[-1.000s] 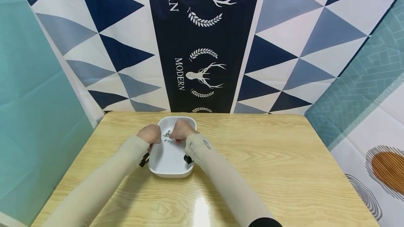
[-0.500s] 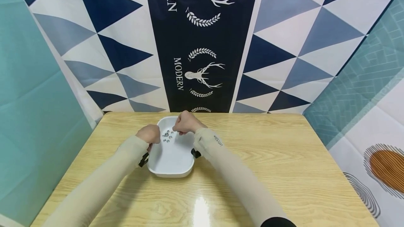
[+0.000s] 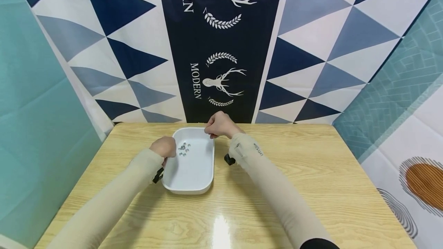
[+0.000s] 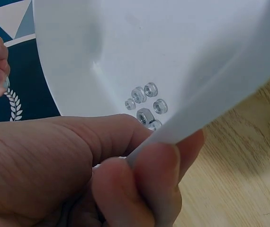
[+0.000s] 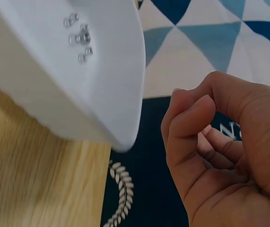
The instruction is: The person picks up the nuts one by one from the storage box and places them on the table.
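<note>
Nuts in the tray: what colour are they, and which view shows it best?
Shiny silver; the nuts show best in the left wrist view.

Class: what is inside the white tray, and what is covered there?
Inside the white tray lie several metal nuts, clustered. In the head view, the left hand gripping the tray hides part of its left side.

Bench [image 3: 311, 172] lies open between the right sleeve [image 3: 278, 193] and right edge; the left hand [image 3: 164, 147] blocks the tray [image 3: 188, 176]'s left rim, the right hand [image 3: 221, 124] crowds its far-right corner.
</note>
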A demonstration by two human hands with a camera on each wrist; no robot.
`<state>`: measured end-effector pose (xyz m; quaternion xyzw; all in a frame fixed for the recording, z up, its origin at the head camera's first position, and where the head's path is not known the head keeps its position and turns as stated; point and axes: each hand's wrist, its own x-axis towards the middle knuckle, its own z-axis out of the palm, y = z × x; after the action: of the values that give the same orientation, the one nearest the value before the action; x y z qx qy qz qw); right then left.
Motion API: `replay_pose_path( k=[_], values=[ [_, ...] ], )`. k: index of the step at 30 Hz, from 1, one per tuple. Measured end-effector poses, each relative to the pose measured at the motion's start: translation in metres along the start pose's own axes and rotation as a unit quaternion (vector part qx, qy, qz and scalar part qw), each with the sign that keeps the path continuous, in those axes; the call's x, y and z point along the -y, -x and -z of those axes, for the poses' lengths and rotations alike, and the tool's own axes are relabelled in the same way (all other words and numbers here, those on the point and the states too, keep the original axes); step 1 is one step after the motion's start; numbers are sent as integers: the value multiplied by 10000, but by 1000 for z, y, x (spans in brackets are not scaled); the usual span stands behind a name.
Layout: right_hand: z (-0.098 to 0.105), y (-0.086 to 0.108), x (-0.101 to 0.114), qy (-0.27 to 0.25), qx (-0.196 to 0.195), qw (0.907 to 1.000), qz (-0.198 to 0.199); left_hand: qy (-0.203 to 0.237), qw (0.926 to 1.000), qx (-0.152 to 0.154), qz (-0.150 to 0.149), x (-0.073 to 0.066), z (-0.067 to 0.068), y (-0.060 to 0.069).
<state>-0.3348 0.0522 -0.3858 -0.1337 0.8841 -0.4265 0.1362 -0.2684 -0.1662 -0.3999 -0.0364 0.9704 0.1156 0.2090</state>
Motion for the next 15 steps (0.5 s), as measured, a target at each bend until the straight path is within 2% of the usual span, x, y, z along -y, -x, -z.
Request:
replay_pose_path(
  k=[8, 15],
  values=[
    [25, 6, -27, 137, -341, 9993, -42, -46, 9999, 105, 73, -2, 0, 2],
    [41, 13, -61, 646, -457, 9966, -217, 1, 9999, 110, 93, -3, 1, 4]
  ],
)
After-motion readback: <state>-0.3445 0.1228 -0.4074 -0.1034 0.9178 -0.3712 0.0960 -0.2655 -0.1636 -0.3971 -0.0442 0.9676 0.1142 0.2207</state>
